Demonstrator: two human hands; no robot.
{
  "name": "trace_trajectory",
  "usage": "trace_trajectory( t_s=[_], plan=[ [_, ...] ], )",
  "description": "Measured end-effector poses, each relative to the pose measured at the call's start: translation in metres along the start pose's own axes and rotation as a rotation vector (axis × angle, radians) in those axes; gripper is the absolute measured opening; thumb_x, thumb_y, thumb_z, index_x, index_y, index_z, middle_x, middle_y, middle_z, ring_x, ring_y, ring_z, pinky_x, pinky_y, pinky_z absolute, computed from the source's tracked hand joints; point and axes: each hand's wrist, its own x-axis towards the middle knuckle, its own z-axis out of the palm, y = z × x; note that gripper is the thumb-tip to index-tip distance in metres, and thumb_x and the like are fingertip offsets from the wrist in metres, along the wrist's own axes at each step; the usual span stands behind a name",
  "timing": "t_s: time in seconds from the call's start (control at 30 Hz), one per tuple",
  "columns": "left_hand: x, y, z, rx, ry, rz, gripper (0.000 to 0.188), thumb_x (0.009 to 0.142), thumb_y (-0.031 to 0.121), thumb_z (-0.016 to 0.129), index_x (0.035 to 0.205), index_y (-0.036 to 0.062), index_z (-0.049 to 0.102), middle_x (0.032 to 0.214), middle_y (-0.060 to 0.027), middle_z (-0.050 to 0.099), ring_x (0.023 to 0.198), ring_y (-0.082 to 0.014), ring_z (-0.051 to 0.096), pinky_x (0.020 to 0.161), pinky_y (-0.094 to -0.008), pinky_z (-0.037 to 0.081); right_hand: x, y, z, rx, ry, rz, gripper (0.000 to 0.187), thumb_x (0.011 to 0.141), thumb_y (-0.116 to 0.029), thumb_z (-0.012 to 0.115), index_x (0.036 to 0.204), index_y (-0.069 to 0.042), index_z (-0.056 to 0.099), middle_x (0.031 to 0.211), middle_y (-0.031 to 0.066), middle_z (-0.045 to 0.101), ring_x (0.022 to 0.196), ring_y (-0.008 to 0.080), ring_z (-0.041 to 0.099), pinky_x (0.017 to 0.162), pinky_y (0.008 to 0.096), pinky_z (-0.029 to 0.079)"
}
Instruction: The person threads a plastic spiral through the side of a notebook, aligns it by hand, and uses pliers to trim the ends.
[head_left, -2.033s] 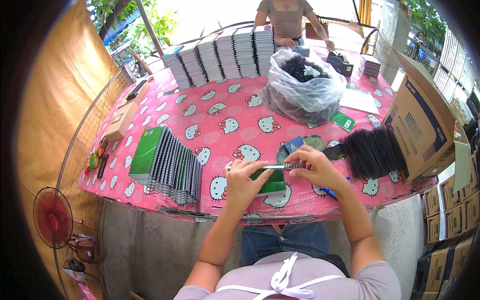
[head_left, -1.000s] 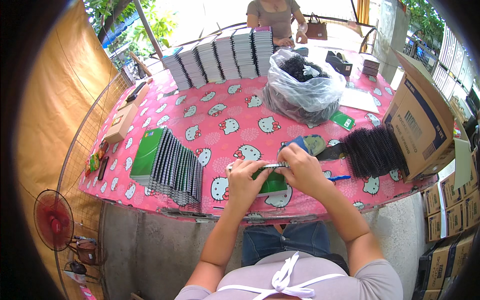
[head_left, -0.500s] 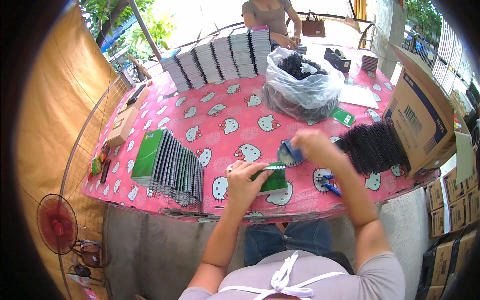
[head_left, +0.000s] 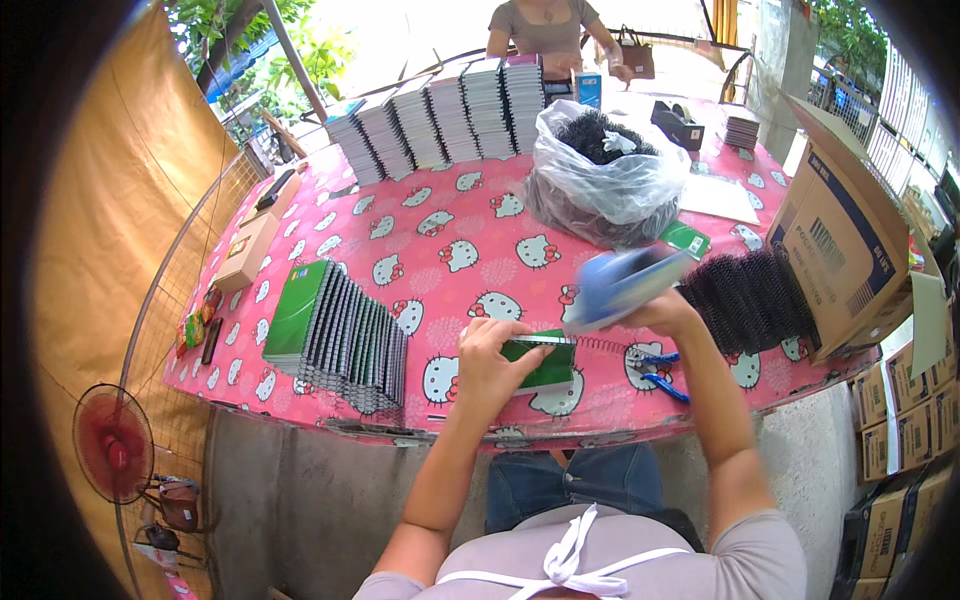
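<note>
Near the front edge of the table, my left hand (head_left: 493, 358) grips a small green notebook (head_left: 545, 370), thumb on the cover. A thin dark wire coil (head_left: 602, 346) sticks out from the notebook's upper right edge. Just above the coil, my right hand (head_left: 658, 314) holds a blue and whitish flat object (head_left: 622, 288), too smeared by motion to name. Below that hand lie blue-handled pliers (head_left: 664, 378). To the left of my left hand rises a stack of green spiral notebooks (head_left: 335, 335).
A clear plastic bag of black coils (head_left: 605, 185) stands behind my hands. Black coils (head_left: 750, 300) lie beside an open cardboard box (head_left: 835, 235) at right. Tall notebook stacks (head_left: 440, 115) line the back. Across the table, a person (head_left: 545, 35) stands near a blue booklet (head_left: 588, 91).
My right hand has lowered and lifted the blue object off the table toward the right. The coil beside the notebook now shows. The person opposite has moved their hands apart.
</note>
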Motion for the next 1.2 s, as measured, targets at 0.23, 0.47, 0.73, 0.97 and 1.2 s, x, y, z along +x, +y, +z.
trace_trajectory(
  t_s=[0.23, 0.47, 0.73, 0.97, 1.2],
  plan=[
    [-0.002, 0.000, -0.006, -0.023, -0.031, -0.034, 0.036, 0.062, 0.018, 0.084, 0.091, 0.0049, 0.068, 0.087, -0.0098, 0.065, 0.079, -0.0213, 0.063, 0.070, -0.0324, 0.051, 0.011, -0.037, 0.017, -0.455, -0.116, 0.078, 0.041, 0.058, 0.001, 0.069, 0.098, -0.001, 0.059, 0.084, 0.0049, 0.062, 0.079, 0.0125, 0.057, 0.072, 0.0288, 0.048],
    [-0.018, -0.034, -0.008, -0.391, 0.107, -0.304, 0.033, 0.067, -0.001, 0.078, 0.097, 0.0035, 0.066, 0.092, -0.0054, 0.065, 0.085, -0.0147, 0.063, 0.071, -0.0269, 0.051, 0.038, -0.028, 0.032, -0.821, -0.074, 0.143, 0.050, 0.057, 0.001, 0.068, 0.106, 0.000, 0.060, 0.086, 0.0065, 0.067, 0.085, 0.0181, 0.065, 0.071, 0.0354, 0.051],
    [-0.031, -0.040, -0.015, -0.867, 0.239, -0.534, 0.029, 0.075, -0.012, 0.069, 0.103, -0.0046, 0.066, 0.096, -0.0122, 0.069, 0.084, -0.0139, 0.065, 0.074, -0.0253, 0.054, 0.057, -0.023, 0.050, -0.835, 0.026, 0.077, 0.030, 0.061, 0.000, 0.066, 0.089, -0.002, 0.056, 0.074, 0.0148, 0.060, 0.071, 0.0201, 0.062, 0.063, 0.0322, 0.047],
    [-0.028, -0.051, -0.013, -1.075, 0.132, -0.392, 0.020, 0.077, -0.009, 0.070, 0.096, -0.0062, 0.065, 0.095, -0.0152, 0.068, 0.084, -0.0148, 0.065, 0.072, -0.0253, 0.055, 0.012, 0.038, 0.012, -1.238, 0.295, 0.316, 0.046, 0.068, -0.015, 0.070, 0.110, -0.006, 0.052, 0.121, 0.0171, 0.056, 0.109, 0.0367, 0.056, 0.085, 0.0466, 0.047],
    [-0.022, -0.006, -0.036, -0.471, 0.179, 0.168, 0.024, 0.076, -0.010, 0.069, 0.097, 0.0012, 0.066, 0.094, -0.0140, 0.070, 0.087, -0.0149, 0.065, 0.077, -0.0258, 0.054, -0.099, 0.006, 0.009, -1.085, 0.086, 0.243, 0.064, 0.076, -0.034, 0.070, 0.129, -0.004, 0.048, 0.140, 0.0208, 0.039, 0.132, 0.0379, 0.034, 0.107, 0.0525, 0.026]
  ],
)
